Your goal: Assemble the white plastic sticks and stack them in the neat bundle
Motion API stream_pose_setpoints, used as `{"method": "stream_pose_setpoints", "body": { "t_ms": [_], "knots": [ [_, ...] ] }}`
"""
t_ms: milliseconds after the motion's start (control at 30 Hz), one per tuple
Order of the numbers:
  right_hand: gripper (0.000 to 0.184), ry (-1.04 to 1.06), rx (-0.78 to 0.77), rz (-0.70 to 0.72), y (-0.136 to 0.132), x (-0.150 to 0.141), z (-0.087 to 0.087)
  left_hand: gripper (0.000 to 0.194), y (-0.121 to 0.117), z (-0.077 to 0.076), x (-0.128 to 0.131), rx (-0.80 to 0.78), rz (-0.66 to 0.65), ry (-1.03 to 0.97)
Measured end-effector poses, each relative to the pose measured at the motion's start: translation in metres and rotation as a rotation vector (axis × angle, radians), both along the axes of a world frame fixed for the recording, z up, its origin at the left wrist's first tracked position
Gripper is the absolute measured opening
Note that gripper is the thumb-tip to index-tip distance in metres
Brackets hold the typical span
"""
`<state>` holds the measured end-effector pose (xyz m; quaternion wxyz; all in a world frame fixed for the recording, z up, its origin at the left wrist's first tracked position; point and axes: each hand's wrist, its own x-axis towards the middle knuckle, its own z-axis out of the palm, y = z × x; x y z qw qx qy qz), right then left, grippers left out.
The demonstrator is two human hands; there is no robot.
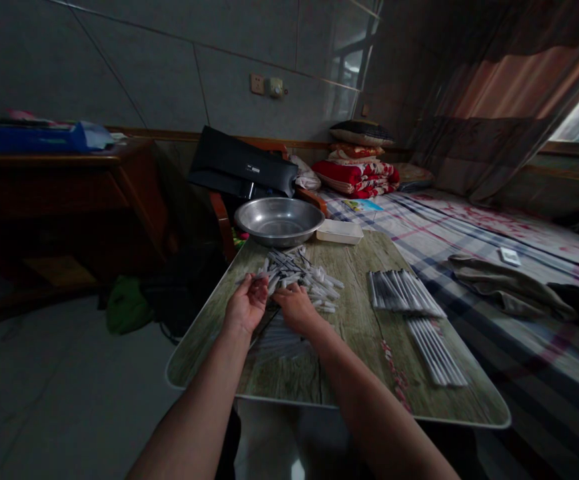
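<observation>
The head camera (289, 200) is riding on the person's head, facing forward and tilting down over a wood-patterned tabletop (359, 320). It is the only 1 view here, so it is sharing its scene with no other. It is looking from just behind the left hand (246, 305) and right hand (296, 308), with both forearms (194, 393) entering from the bottom edge. Its wide lens is also reaching past the table to a tiled wall (139, 73) ahead and a curtain (499, 100) on the right, while bowing straight edges near the frame's sides.
</observation>
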<state>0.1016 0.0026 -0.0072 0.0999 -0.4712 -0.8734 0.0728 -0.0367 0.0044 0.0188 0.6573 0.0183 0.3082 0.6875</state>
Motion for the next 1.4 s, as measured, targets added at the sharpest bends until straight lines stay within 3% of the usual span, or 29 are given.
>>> {"method": "stream_pose_setpoints", "body": {
  "t_ms": [267,500,633,800,867,1000,1133,1400],
  "knots": [
    [0.033,-0.081,0.021,-0.134,0.007,0.01,-0.002,0.024,-0.001,-0.002,0.0,-0.01,-0.003,0.0],
    [0.028,-0.009,0.023,-0.219,0.015,0.02,-0.011,0.025,-0.001,-0.003,0.003,-0.018,-0.028,0.015],
    [0.018,0.361,0.006,-0.248,0.018,0.026,-0.017,0.021,-0.001,-0.005,0.006,-0.006,-0.047,0.059],
    [0.012,1.25,-0.291,-0.166,0.015,0.024,-0.014,0.011,-0.004,-0.008,0.011,0.056,-0.039,0.227],
    [0.017,1.463,-0.37,-0.12,0.013,0.02,-0.013,0.006,-0.005,-0.008,0.013,0.084,-0.043,0.28],
    [0.022,1.576,-0.408,-0.149,0.011,0.017,-0.013,0.009,-0.006,-0.011,0.015,0.101,-0.064,0.309],
    [0.022,1.553,-0.356,-0.211,0.013,0.019,-0.014,0.011,-0.005,-0.014,0.015,0.097,-0.083,0.314],
    [0.021,1.553,-0.377,-0.19,0.013,0.02,-0.015,0.015,-0.007,-0.011,0.016,0.114,-0.093,0.385]
  ]
}}
